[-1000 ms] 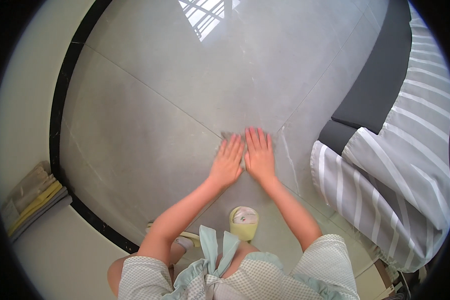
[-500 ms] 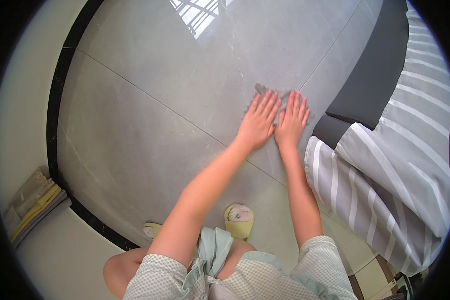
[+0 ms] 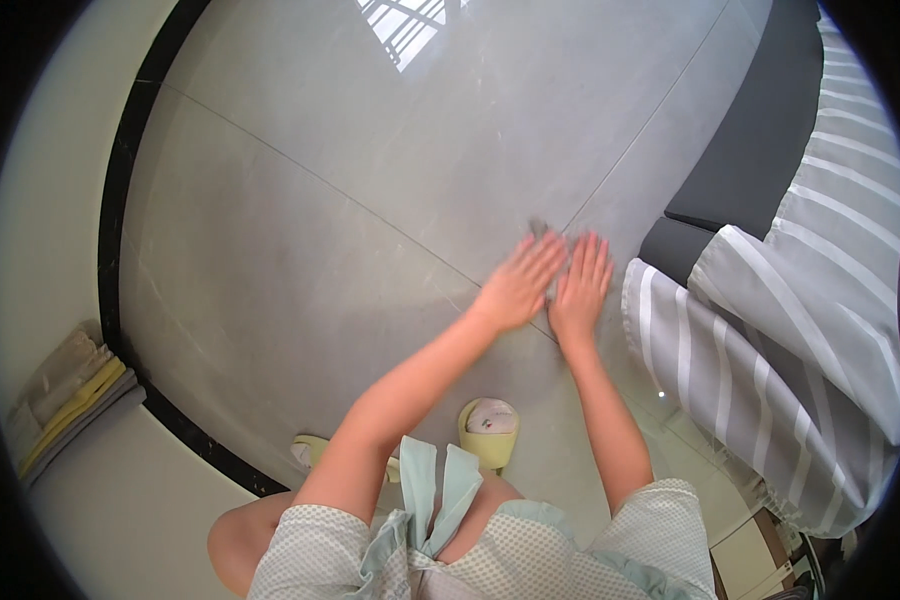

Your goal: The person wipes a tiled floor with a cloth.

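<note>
My left hand (image 3: 515,287) lies flat with its fingers stretched out, slightly smeared by motion, on a small grey cloth (image 3: 538,228). Beside it my right hand (image 3: 579,295) is flat too, fingers straight and pointing away from me. Both palms press the cloth against the grey tiled floor (image 3: 310,250). Only bits of the cloth show past the fingertips and between the hands; the rest is hidden beneath them.
At the right, a striped grey-and-white fabric (image 3: 800,300) hangs over dark grey padded panels (image 3: 745,150). Folded cloths (image 3: 75,405) sit at the left by the wall's black skirting (image 3: 118,200). A pale yellow slipper (image 3: 490,452) is on my foot.
Both hands have slid back toward me over the floor, dragging the cloth along. Less of the cloth shows around the fingers now.
</note>
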